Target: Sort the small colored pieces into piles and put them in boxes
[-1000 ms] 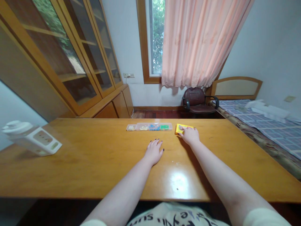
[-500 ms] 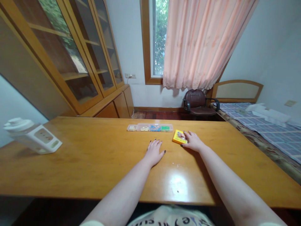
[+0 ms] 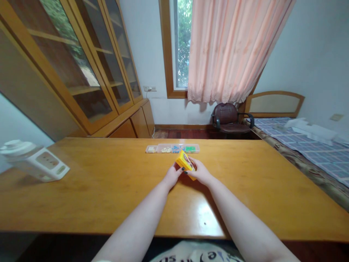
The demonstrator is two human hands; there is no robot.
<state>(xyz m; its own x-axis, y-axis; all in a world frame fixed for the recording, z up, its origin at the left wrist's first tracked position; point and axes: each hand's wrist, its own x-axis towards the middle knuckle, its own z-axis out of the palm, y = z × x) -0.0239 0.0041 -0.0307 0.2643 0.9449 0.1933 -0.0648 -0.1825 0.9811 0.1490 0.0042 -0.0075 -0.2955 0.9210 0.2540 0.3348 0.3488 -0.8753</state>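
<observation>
A small yellow box with a printed picture on its face is tilted above the middle of the wooden table. Both hands grip it. My left hand holds its left side, the thumb on the near edge and the other fingers hidden behind the box. On the right side, my right hand is closed round it, thumb in front. Just beyond the box lies a clear compartment case with off-white, blue and green small pieces in its sections; what they are is too small to tell.
A white appliance like a soymilk maker stands at the table's left. Behind the table are a glass-door cabinet, a brown armchair and a pink curtain. A bed with a checked cover is at the right.
My right hand has lifted the yellow box off the table and brought it left. My left hand, flat on the table before, now grips it too.
</observation>
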